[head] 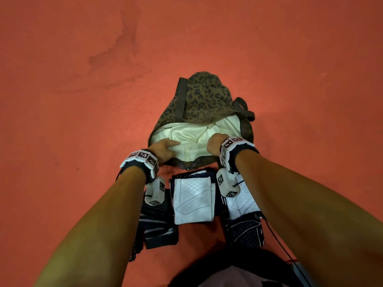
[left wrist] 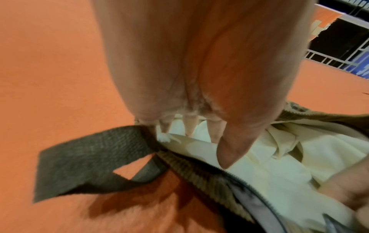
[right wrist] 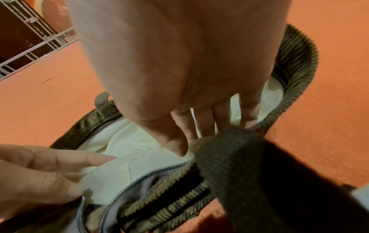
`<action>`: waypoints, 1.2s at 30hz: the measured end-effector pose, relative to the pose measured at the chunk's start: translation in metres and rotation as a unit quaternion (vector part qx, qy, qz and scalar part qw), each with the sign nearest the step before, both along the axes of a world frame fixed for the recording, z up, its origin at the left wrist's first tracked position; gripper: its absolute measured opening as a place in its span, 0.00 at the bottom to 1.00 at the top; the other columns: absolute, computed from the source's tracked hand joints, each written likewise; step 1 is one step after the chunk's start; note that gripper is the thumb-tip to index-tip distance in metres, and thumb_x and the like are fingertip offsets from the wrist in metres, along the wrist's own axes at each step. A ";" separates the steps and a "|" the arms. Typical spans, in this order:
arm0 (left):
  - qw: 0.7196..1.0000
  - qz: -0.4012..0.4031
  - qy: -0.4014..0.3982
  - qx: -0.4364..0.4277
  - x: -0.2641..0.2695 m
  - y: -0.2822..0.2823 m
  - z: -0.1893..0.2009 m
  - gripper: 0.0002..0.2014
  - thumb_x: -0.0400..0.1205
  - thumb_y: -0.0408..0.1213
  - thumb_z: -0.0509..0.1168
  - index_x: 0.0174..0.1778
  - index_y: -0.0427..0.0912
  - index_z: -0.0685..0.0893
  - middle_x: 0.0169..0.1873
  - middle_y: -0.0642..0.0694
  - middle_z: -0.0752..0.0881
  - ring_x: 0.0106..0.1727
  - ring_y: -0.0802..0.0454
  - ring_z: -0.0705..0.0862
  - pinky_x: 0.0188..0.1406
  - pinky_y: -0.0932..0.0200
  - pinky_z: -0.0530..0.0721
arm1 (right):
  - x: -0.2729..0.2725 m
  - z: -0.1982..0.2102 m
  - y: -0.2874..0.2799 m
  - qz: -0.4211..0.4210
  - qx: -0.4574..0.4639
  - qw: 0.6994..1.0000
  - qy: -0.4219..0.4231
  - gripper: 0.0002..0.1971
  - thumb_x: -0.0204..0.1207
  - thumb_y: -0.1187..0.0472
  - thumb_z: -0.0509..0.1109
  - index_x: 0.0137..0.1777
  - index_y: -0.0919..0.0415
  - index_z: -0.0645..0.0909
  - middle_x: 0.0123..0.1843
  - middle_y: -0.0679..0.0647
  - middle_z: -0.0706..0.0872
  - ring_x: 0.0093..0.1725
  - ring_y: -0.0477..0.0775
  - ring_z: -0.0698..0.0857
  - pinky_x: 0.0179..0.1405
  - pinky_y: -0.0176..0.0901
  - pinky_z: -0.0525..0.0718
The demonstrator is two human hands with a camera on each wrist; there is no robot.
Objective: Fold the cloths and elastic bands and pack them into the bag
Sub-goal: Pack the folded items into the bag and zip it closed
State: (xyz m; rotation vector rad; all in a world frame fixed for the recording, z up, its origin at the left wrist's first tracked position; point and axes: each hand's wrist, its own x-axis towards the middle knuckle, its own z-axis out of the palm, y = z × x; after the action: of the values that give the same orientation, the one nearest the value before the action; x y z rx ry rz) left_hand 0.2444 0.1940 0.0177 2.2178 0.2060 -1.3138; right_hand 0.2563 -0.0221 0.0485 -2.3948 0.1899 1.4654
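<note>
A leopard-print bag [head: 203, 96] lies on the orange floor with its zip open and its cream lining [head: 186, 133] showing. My left hand [head: 165, 147] rests at the left of the opening, fingers straight on the lining [left wrist: 269, 165]. My right hand [head: 215, 141] is at the right of the opening, and its fingers [right wrist: 203, 123] reach down inside the bag against the lining. Neither hand holds a cloth. Between the bag and me lie a folded white cloth [head: 193, 198], a dark folded pile [head: 159, 228] on the left, and a white-on-dark pile [head: 242, 201] on the right.
A brown strap [left wrist: 89, 165] lies on the floor left of the bag, and another strap [right wrist: 239, 157] crosses the near rim by my right hand. White railings [right wrist: 30, 47] stand far off. A thin black cable [head: 277, 241] runs by my right forearm.
</note>
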 end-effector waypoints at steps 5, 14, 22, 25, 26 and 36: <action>0.996 0.074 -0.028 -0.052 -0.021 0.006 0.024 0.21 0.84 0.34 0.66 0.74 0.51 0.80 0.72 0.52 0.76 0.73 0.52 0.74 0.69 0.65 0.71 | -0.009 0.014 0.005 -0.051 0.025 0.996 -0.069 0.15 0.77 0.62 0.62 0.57 0.62 0.87 0.57 0.58 0.89 0.56 0.61 0.87 0.59 0.51 0.86; 0.988 0.125 -0.053 -0.070 -0.082 0.007 0.058 0.14 0.85 0.43 0.65 0.65 0.44 0.83 0.58 0.48 0.84 0.57 0.51 0.80 0.63 0.56 0.77 | -0.070 0.058 0.009 -0.111 0.052 0.986 -0.117 0.14 0.75 0.61 0.63 0.53 0.65 0.87 0.53 0.60 0.89 0.53 0.62 0.87 0.56 0.52 0.87; 0.981 0.173 -0.068 -0.060 -0.119 -0.004 0.070 0.25 0.83 0.63 0.60 0.67 0.49 0.81 0.60 0.49 0.83 0.60 0.45 0.84 0.64 0.42 0.84 | -0.119 0.055 0.007 -0.172 0.069 0.968 -0.169 0.18 0.75 0.45 0.71 0.51 0.60 0.77 0.47 0.53 0.81 0.48 0.55 0.80 0.41 0.44 0.76; 0.977 0.198 -0.037 -0.072 -0.132 -0.007 0.068 0.25 0.79 0.60 0.69 0.67 0.53 0.75 0.53 0.50 0.84 0.55 0.47 0.86 0.54 0.45 0.89 | -0.128 0.052 0.008 -0.176 0.062 0.969 -0.159 0.25 0.72 0.47 0.74 0.61 0.63 0.76 0.58 0.56 0.81 0.57 0.58 0.81 0.42 0.43 0.74; 0.977 0.198 -0.030 -0.078 -0.136 -0.008 0.067 0.25 0.79 0.57 0.71 0.67 0.52 0.74 0.51 0.51 0.84 0.54 0.48 0.87 0.54 0.45 0.89 | -0.131 0.053 0.008 -0.166 0.057 0.973 -0.148 0.25 0.72 0.48 0.74 0.62 0.63 0.75 0.58 0.56 0.80 0.55 0.58 0.80 0.39 0.42 0.74; 0.971 0.226 -0.020 -0.073 -0.147 -0.012 0.060 0.28 0.76 0.51 0.76 0.67 0.44 0.73 0.52 0.41 0.89 0.51 0.42 0.90 0.53 0.42 0.90 | -0.132 0.064 0.020 -0.123 0.025 0.990 -0.067 0.30 0.75 0.58 0.74 0.73 0.65 0.66 0.62 0.60 0.79 0.57 0.58 0.82 0.51 0.48 0.84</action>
State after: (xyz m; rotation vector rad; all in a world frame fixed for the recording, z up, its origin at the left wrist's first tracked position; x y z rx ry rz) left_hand 0.0978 0.1816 0.0779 1.9229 0.5463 -0.9977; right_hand 0.1239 -0.0024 0.1122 -2.3229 0.3975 1.1822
